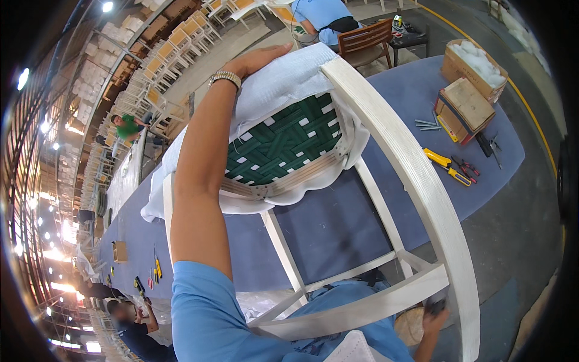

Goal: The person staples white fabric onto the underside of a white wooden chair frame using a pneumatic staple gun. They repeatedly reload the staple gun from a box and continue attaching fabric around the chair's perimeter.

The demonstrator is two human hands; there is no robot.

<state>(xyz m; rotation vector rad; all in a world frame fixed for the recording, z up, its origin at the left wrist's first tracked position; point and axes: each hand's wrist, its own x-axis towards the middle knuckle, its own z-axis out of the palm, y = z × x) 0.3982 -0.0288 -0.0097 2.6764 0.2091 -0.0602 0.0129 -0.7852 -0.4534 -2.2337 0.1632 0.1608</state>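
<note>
A white wooden chair is tipped on the table with its seat's underside facing me. Green woven webbing fills the seat frame, and white fabric wraps its edge, hanging loose and wavy along the lower side. My left hand, a metal watch at its wrist, lies with stretched fingers on the fabric along the seat's upper edge. Low on the right, beyond the chair's curved leg, my right hand curls around a dark object, blurred and partly hidden, that I cannot name.
On the blue-covered table lie yellow cutters, pliers, metal rods and a cardboard box. Another box holds white stuffing. A brown chair and a person in blue are beyond; other people work at left.
</note>
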